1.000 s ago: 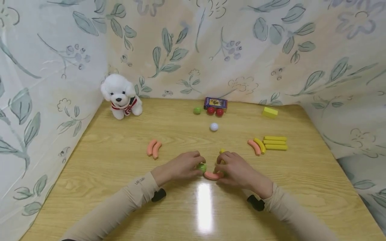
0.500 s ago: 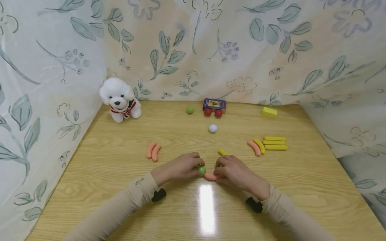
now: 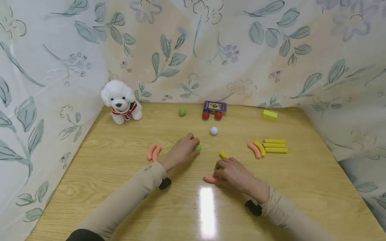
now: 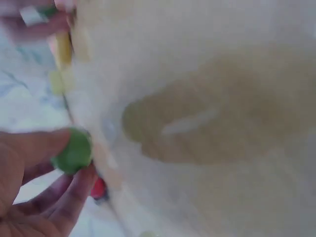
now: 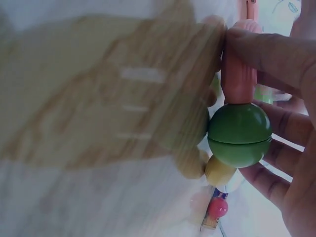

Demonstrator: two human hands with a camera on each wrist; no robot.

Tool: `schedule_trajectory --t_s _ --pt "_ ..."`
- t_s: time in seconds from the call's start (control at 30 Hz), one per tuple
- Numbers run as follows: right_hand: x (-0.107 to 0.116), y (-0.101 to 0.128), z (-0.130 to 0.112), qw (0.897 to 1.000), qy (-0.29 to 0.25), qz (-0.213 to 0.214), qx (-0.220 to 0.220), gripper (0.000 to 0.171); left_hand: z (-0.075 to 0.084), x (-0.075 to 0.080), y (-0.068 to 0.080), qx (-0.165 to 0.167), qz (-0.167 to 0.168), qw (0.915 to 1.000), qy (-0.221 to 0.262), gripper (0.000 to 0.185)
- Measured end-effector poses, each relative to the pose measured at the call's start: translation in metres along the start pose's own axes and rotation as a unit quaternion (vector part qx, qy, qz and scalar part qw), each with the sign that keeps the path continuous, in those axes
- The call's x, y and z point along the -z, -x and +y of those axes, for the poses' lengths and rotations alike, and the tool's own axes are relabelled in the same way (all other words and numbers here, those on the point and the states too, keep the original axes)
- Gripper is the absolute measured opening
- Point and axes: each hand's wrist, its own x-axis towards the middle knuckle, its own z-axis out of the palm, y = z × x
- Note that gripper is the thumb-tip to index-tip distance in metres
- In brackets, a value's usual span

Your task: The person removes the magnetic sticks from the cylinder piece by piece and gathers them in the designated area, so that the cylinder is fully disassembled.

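Head view: a light wooden surface (image 3: pixel 99 174) is enclosed at the back and both sides by a curtain (image 3: pixel 193 50) printed with leaves and flowers. Along the far edge stand a white toy dog (image 3: pixel 121 101), a green ball (image 3: pixel 182 112), a small box (image 3: pixel 215 106) with two red balls (image 3: pixel 212 115) in front of it, and a yellow block (image 3: pixel 269 114); a white ball (image 3: pixel 213 130) lies nearer. The left hand (image 3: pixel 182 152) pinches a second green ball (image 3: pixel 197 148) at its fingertips, left of centre. The right hand (image 3: pixel 233 173) rests curled on a pink sausage (image 3: pixel 209 178), whose long axis runs left to right, free end pointing left. A yellow piece (image 3: pixel 223 154) lies just behind that hand. Left wrist view: blurred; thumb and fingers (image 4: pixel 69 197) grip the green ball (image 4: pixel 73 151) above the surface (image 4: pixel 222 123). Right wrist view: the fingers (image 5: pixel 266 49) press the pink sausage (image 5: pixel 238 74), which shows upright in this picture, its lower end meeting a green ball (image 5: pixel 240 134).
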Motion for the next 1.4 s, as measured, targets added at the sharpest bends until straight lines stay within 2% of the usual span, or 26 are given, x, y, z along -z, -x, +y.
schedule_trajectory --t_s 0.1,0.2,0.3,0.4,0.43,0.5,0.57,0.63,0.7,0.83,0.93,1.07,1.23,1.4 --pt "0.001 0.003 -0.003 1.0 -0.004 -0.009 -0.007 0.014 -0.006 -0.003 -0.027 0.029 0.019 0.9994 0.003 0.021" --pt "-0.001 0.004 -0.007 1.0 -0.004 -0.013 -0.011 0.016 -0.013 -0.008 -0.049 0.047 0.025 0.9986 -0.004 0.019" --pt "-0.002 0.003 -0.009 1.0 0.001 -0.015 -0.012 0.018 -0.018 -0.012 -0.062 0.063 0.028 0.9976 -0.009 0.02" --pt "0.003 0.001 -0.007 1.0 0.002 -0.02 -0.011 0.025 -0.021 -0.012 -0.068 0.078 0.041 0.9961 0.008 0.029" --pt "0.006 0.001 -0.004 1.0 0.004 -0.02 -0.014 0.027 -0.021 -0.01 -0.069 0.082 0.049 0.9953 0.017 0.031" --pt "0.008 0.004 -0.002 1.0 -0.005 -0.014 -0.026 0.03 -0.021 -0.008 -0.06 0.089 0.06 0.9938 0.028 0.036" --pt "0.013 0.007 0.006 0.999 -0.012 -0.004 -0.043 0.03 -0.02 -0.003 -0.049 0.087 0.073 0.9931 0.031 0.037" --pt "0.018 0.011 0.016 0.998 -0.018 0.005 -0.058 0.036 -0.016 0.003 -0.034 0.076 0.081 0.9935 0.026 0.031" --pt "0.02 0.014 0.025 0.998 -0.023 0.005 -0.056 0.046 -0.011 0.008 -0.016 0.056 0.077 0.9952 0.02 0.027" --pt "0.016 0.017 0.034 0.999 -0.027 -0.006 -0.024 0.04 -0.004 0.008 0.018 0.015 0.046 0.9986 0.021 0.021" --pt "0.01 0.019 0.033 0.999 -0.024 -0.008 -0.022 0.034 -0.005 0.002 0.028 0.003 0.027 0.9994 0.02 0.018" --pt "0.01 0.016 0.03 0.999 -0.015 -0.008 -0.033 0.03 -0.014 0.003 0.014 0.019 0.024 0.9995 0.007 0.019" --pt "0.008 0.017 0.025 0.999 -0.023 -0.009 -0.027 0.028 -0.024 0.002 -0.009 0.04 -0.006 0.9992 0.004 0.022" --pt "0.011 0.019 0.025 1.0 -0.009 -0.008 -0.026 0.028 -0.023 0.003 -0.024 0.04 -0.022 0.9989 0.006 0.023"
